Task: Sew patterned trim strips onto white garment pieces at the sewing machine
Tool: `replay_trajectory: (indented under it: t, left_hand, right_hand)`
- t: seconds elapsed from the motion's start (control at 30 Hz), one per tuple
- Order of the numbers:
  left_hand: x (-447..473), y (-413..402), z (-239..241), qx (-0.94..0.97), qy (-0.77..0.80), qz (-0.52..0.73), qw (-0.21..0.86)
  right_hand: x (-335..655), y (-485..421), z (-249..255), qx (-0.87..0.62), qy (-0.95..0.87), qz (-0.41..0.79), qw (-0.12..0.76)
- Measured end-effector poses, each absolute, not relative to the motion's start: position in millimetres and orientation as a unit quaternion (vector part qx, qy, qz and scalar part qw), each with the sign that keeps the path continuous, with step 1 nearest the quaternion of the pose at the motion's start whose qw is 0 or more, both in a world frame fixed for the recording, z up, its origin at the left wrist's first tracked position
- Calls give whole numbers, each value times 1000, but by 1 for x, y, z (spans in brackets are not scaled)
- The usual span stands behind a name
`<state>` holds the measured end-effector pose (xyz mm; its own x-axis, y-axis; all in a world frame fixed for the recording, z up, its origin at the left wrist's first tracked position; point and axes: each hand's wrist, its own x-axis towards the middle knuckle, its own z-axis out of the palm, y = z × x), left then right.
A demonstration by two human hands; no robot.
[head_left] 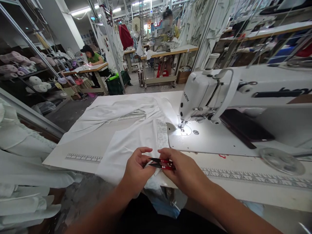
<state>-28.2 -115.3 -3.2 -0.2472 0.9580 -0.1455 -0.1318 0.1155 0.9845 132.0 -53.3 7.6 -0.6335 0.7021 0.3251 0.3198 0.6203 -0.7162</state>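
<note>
Two bare forearms reach in from the bottom edge and meet at the near edge of a sewing table [97,143]. The left hand [135,172] curls into a loose fist, thumb arched over the top, its fingertips pinching the edge of a white garment piece [136,138] that lies flat on the table and droops over the near edge. The right hand [181,169] closes around a pair of red-handled thread snips [161,163], the dark blades pointing left toward the left hand's fingertips, just above the cloth.

Whatever sits between the blades is too small to make out, and the left hand's fingers hide the pinched spot. The snips' handle is mostly covered by the right palm. Beyond the hands, a white Brother sewing machine [207,94] stands on the right, its body cut off by the right edge; its lamp lights the needle plate [185,130], where a patterned trim strip [162,135] on the garment ends. A dark flat object [246,125] rests under the machine arm.

Two printed ruler scales run along the tabletop, one at the left [84,158], one at the right [243,177]. Two other people sit at benches well behind, one in a green top [94,58] at the left, one [167,22] farther back, faces blurred. Stacks of white folded cloth [21,182] fill the left foreground.
</note>
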Motion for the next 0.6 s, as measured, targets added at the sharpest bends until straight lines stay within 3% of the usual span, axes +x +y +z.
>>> replay_trajectory:
  t: [0.2, 0.33, 0.43, 0.6]
  left_hand:
    - [-29, -116, -4, 356, 572, 553, 489]
    - [-29, -117, -5, 347, 567, 556, 499]
    - [-31, -116, -5, 338, 554, 553, 523]
    - [-34, -113, -1, 298, 526, 567, 560]
  right_hand:
    - [128, -52, 1, -350, -802, 327, 358]
    - [136, -51, 1, -375, -710, 434, 409]
    - [146, -52, 4, -381, -677, 493, 392]
    - [166, -53, 2, -403, -693, 465, 375]
